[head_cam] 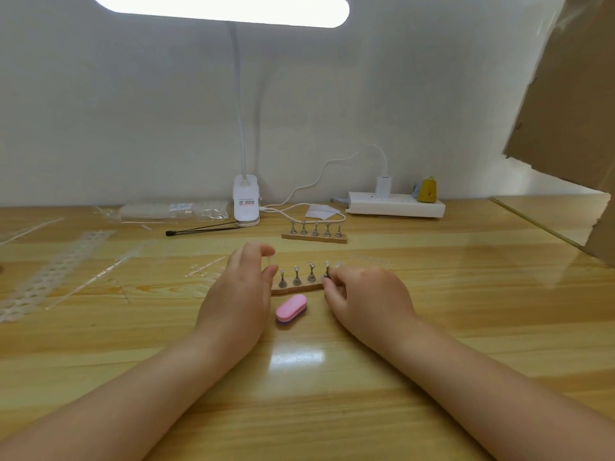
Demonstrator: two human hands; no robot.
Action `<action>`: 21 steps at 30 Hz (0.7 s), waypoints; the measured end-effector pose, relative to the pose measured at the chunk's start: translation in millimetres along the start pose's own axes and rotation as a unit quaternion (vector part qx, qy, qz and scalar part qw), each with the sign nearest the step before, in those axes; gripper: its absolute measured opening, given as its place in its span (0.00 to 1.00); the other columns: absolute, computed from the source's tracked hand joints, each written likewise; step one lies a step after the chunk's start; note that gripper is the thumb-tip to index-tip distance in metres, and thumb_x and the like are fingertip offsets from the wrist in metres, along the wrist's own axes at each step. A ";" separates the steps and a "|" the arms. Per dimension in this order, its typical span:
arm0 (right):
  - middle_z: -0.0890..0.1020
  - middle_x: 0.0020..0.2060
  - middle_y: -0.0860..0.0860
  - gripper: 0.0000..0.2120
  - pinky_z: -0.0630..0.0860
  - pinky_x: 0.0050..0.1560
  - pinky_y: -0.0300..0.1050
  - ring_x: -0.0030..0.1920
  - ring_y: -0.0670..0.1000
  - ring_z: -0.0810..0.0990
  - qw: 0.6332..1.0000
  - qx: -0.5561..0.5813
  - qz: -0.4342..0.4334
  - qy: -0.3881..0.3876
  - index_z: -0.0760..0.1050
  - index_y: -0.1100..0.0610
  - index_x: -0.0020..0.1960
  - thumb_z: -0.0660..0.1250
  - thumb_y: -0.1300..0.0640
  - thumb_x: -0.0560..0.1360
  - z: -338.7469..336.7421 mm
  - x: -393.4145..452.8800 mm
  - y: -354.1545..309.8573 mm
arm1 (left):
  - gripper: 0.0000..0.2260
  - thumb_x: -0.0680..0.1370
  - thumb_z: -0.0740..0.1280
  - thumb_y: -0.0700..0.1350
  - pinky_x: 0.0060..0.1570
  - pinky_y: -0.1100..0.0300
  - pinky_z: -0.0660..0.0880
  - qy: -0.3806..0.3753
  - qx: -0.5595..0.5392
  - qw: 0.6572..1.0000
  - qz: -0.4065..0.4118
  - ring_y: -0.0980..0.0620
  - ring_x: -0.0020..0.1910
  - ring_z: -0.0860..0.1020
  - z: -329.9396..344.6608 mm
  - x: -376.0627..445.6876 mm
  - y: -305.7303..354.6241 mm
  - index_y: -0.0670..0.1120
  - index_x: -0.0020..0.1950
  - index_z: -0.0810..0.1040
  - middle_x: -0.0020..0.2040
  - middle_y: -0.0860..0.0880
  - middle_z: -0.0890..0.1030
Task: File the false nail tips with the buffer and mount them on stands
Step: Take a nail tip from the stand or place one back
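Now, right hand fingers pinching a stand on the near base — left hand pinching a clear nail tip, buffer lying loose.

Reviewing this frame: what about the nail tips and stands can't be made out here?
- Head view: whether the left hand pinches a nail tip; too small and clear.
- Right hand covers the near holder's right end.
- Far holder: tips on its pegs too small to tell.
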State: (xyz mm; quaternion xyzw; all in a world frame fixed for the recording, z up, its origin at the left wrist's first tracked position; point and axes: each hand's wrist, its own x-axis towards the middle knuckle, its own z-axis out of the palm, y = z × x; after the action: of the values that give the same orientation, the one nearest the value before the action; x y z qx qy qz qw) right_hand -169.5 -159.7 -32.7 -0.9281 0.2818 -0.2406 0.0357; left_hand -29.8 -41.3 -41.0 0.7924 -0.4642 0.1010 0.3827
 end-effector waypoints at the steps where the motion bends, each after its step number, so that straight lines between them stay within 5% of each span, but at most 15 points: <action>1: 0.80 0.37 0.47 0.15 0.73 0.35 0.43 0.37 0.50 0.78 1.000 0.008 0.009 -0.005 0.79 0.50 0.51 0.55 0.47 0.81 1.0 1.1 0.9 | 0.12 0.82 0.57 0.48 0.46 0.57 0.70 -0.002 -0.005 1.000 0.002 0.52 0.48 0.75 0.0 -0.2 0.2 0.48 0.64 0.68 0.62 0.50 0.74; 8: 0.82 0.39 0.48 0.14 0.70 0.35 0.42 0.39 0.50 0.77 0.997 0.045 0.069 -0.013 0.80 0.51 0.51 0.58 0.46 0.80 5.6 11.3 6.6 | 0.11 0.81 0.59 0.48 0.48 0.51 0.75 -0.014 -0.020 1.000 0.018 0.51 0.49 0.78 -0.5 -1.3 4.4 0.48 0.63 0.69 0.60 0.51 0.74; 13: 0.84 0.40 0.49 0.14 0.77 0.43 0.45 0.42 0.50 0.80 0.994 0.079 0.082 -0.002 0.83 0.53 0.49 0.61 0.48 0.79 4.8 11.1 8.6 | 0.11 0.81 0.59 0.48 0.48 0.51 0.74 -0.016 -0.019 0.999 0.030 0.50 0.48 0.78 -2.0 -3.6 7.5 0.48 0.63 0.70 0.59 0.51 0.75; 21: 0.82 0.37 0.50 0.12 0.72 0.36 0.44 0.38 0.50 0.77 0.997 0.056 0.061 0.013 0.81 0.54 0.44 0.62 0.50 0.79 4.6 8.8 7.9 | 0.12 0.81 0.57 0.49 0.47 0.50 0.74 -0.021 -0.014 0.999 0.027 0.50 0.47 0.78 -4.3 -5.4 10.3 0.49 0.64 0.70 0.59 0.51 0.75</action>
State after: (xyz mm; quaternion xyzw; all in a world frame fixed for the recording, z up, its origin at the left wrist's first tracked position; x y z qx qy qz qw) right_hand -165.0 -171.4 -34.7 -0.9026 0.3244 -0.2656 0.0981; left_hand -40.3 -37.6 -35.5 0.7759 -0.4948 0.0879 0.3813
